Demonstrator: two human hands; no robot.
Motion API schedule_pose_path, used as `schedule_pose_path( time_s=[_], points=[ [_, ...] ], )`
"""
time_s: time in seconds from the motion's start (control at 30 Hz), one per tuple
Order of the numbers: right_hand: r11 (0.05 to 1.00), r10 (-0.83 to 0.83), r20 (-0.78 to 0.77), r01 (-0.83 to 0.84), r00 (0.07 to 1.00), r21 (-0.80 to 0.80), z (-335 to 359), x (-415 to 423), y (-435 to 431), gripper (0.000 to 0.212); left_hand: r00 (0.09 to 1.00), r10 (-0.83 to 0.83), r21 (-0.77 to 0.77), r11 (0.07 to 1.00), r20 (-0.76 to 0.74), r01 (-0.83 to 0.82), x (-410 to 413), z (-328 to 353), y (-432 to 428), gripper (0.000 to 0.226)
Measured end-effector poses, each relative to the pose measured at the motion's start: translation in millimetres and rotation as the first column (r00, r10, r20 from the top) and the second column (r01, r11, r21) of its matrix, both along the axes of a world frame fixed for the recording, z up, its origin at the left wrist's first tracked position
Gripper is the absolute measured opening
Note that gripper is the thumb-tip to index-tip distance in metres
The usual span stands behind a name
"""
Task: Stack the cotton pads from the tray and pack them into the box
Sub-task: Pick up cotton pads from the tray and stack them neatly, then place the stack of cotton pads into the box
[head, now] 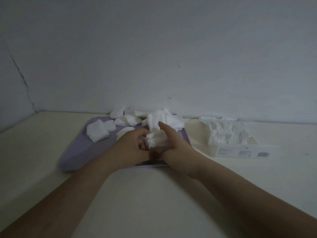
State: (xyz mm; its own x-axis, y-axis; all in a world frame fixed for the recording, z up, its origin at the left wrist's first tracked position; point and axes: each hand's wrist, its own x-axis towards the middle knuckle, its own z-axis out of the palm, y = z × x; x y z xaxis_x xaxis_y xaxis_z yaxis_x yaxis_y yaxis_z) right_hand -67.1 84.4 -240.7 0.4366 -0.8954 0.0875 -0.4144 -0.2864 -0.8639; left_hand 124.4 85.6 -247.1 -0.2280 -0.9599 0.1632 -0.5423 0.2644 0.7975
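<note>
Head view: both hands meet over the near middle of the lilac tray (73, 157), clasping a small stack of cotton pads (157, 140) between them. The left hand (135, 143) curls its fingers round one end. The right hand (173, 143) cups the other side with its thumb raised, probably to square the edges so that the stack stays neat. Loose pads (97, 133) lie scattered across the far half of the tray, not yet gathered. Just right of the tray stands the clear box (228, 134), already partly filled with pads and close enough for a short carry. Tray and box sit on the pale bench (154, 194).
</note>
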Motion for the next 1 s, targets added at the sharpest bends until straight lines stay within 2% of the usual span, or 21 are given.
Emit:
schedule_pose_path(
  time_s=[0.1,0.2,0.27,0.33,0.4,0.43,0.5,0.57,0.63,0.7,0.87,0.93,1.0],
  points=[
    [0.996,-0.01,0.14,-0.002,0.99,0.088,-3,2,-2,0.092,0.994,-0.09,0.038,0.995,-0.066,0.092,-10,2,6,0.04],
    [0.989,-0.015,0.205,-0.016,0.979,0.147,-7,3,-5,0.093,0.998,-0.056,-0.013,0.998,0.023,0.056,-12,0,6,0.031],
    [0.993,-0.012,0.164,-0.006,0.986,0.114,-8,5,-4,0.096,0.997,0.023,-0.077,0.997,0.079,-0.017,-8,-1,2,0.018],
    [0.999,-0.038,0.093,0.035,0.995,0.036,-1,5,-2,0.099,0.996,0.031,-0.166,0.986,0.085,-0.017,-6,2,1,0.014],
    [0.997,-0.079,0.067,0.081,0.995,-0.018,15,-1,-1,0.089,0.996,0.049,-0.24,0.97,0.068,-0.031,-8,8,-1,0.016],
    [0.995,-0.095,0.087,0.097,0.992,-0.026,22,-4,-2,0.08,0.997,0.066,-0.254,0.966,0.046,-0.053,-8,12,-1,0.025],
    [0.991,-0.133,0.162,0.128,0.978,0.038,37,-15,-6,0.072,0.997,0.036,-0.212,0.976,-0.066,-0.049,-15,18,-1,0.034],
    [0.988,-0.129,0.227,0.105,0.965,0.116,47,-32,-13,0.068,0.991,-0.009,-0.175,0.984,-0.137,-0.016,-31,24,-2,0.018],
    [0.989,-0.065,0.246,0.031,0.967,0.142,53,-55,-17,0.052,0.982,-0.027,-0.17,0.985,-0.189,-0.005,-52,33,-4,0.003],
    [0.987,-0.059,0.247,0.02,0.967,0.158,56,-84,-17,0.035,0.966,-0.05,-0.116,0.993,-0.252,0.021,-74,39,-7,0.007],
    [0.975,-0.213,0.338,0.176,0.917,0.137,59,-149,-11,0.036,0.945,-0.07,-0.002,0.997,-0.32,0.074,-145,60,-17,0.011],
    [0.947,-0.318,0.342,0.311,0.884,0.075,61,-169,-12,0.034,0.933,-0.092,0.037,0.993,-0.348,0.112,-173,63,-26,0.014],
    [0.88,-0.454,0.357,0.473,0.816,0.039,61,-188,-14,0.028,0.938,-0.093,0.056,0.991,-0.334,0.118,-198,62,-38,0.017]
  ],
)
